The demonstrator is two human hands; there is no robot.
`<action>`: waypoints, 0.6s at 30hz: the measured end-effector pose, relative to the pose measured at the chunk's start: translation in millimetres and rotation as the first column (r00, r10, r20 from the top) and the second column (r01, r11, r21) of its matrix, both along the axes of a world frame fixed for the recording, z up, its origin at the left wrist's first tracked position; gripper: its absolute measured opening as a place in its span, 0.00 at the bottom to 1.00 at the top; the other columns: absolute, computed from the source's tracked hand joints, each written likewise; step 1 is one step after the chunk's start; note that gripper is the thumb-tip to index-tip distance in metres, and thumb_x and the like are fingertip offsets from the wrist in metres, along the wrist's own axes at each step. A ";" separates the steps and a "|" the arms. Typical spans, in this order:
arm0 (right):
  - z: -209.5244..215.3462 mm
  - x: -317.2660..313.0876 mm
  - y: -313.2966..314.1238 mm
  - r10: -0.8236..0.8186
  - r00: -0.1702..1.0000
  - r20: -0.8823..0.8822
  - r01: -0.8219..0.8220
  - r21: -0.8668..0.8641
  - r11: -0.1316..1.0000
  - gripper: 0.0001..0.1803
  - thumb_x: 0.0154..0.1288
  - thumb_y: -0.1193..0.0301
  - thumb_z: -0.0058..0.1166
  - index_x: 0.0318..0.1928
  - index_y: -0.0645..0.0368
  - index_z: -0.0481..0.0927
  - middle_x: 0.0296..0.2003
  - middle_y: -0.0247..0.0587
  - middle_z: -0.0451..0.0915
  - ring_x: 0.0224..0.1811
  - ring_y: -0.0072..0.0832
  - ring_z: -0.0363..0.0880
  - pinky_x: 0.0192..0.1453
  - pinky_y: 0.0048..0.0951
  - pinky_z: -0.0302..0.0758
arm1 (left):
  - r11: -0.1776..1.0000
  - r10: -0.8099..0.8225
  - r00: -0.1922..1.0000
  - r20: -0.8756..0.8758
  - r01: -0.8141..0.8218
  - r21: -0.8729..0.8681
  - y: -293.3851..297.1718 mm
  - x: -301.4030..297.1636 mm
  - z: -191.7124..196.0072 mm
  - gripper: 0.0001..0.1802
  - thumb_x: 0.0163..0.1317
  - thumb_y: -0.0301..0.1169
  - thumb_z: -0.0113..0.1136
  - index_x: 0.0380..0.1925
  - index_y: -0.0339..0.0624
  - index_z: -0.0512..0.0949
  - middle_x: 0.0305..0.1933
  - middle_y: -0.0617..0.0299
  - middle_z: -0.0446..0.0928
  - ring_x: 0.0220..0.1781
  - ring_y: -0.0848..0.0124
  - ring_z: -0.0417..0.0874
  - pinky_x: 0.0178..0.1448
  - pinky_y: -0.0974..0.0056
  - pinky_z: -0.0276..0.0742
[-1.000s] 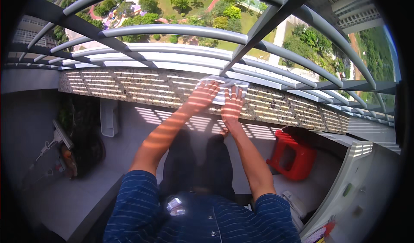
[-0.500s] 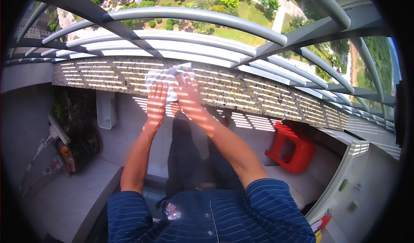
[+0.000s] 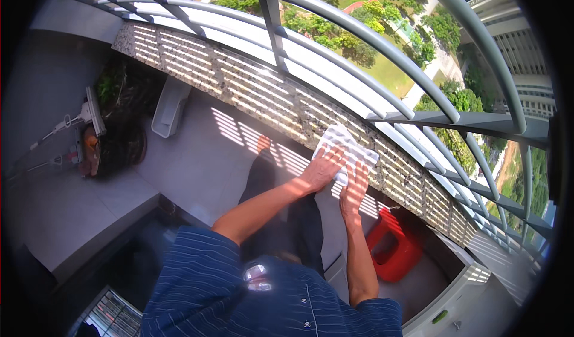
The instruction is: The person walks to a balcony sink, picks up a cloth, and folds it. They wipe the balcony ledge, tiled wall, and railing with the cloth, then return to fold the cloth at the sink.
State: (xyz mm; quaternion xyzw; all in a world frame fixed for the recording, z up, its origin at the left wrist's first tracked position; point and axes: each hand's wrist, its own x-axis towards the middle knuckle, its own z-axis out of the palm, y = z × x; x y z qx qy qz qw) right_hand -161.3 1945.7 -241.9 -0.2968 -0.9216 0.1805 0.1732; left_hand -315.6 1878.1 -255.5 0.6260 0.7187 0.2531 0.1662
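Both hands press flat on a white cloth (image 3: 345, 152), which lies on the speckled granite ledge (image 3: 251, 89) of the balcony, just below the grey metal railing (image 3: 382, 44). Left hand (image 3: 321, 168) has fingers spread, palm down on the cloth's near edge; right hand (image 3: 355, 187) is beside it, also flat, not gripping. Risk, imo: the cloth is only pressed, not held, so w/ a strong push toward the rail it could slip through the bars & fall outside. A red stool (image 3: 396, 247) stands near the feet.
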 end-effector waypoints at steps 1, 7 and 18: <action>3.4 2.3 -3.9 -0.049 0.999 -0.002 0.049 -0.034 0.998 0.34 0.48 0.86 0.45 0.60 0.59 0.73 0.66 0.52 0.66 0.72 0.51 0.57 0.74 0.49 0.54 | 0.998 -0.007 0.997 0.077 0.002 0.060 7.2 0.7 4.7 0.21 0.60 0.31 0.51 0.53 0.42 0.78 0.65 0.51 0.71 0.71 0.58 0.67 0.76 0.45 0.49; -6.6 -36.3 -12.9 -0.146 0.988 0.058 0.139 0.111 0.984 0.33 0.53 0.76 0.49 0.64 0.60 0.70 0.65 0.58 0.65 0.69 0.57 0.58 0.74 0.52 0.52 | 0.912 -0.164 0.986 0.024 0.142 0.384 21.9 -53.9 -5.0 0.15 0.59 0.37 0.53 0.42 0.46 0.82 0.54 0.56 0.79 0.65 0.58 0.73 0.72 0.41 0.58; -32.3 -262.1 -44.3 -0.212 0.925 -0.317 0.000 -0.555 0.832 0.33 0.53 0.73 0.51 0.64 0.48 0.73 0.69 0.53 0.58 0.71 0.60 0.52 0.70 0.56 0.55 | 0.977 -0.084 0.890 -0.448 0.161 0.138 -41.3 -286.0 12.6 0.23 0.63 0.33 0.48 0.59 0.45 0.73 0.65 0.58 0.72 0.69 0.64 0.69 0.75 0.49 0.56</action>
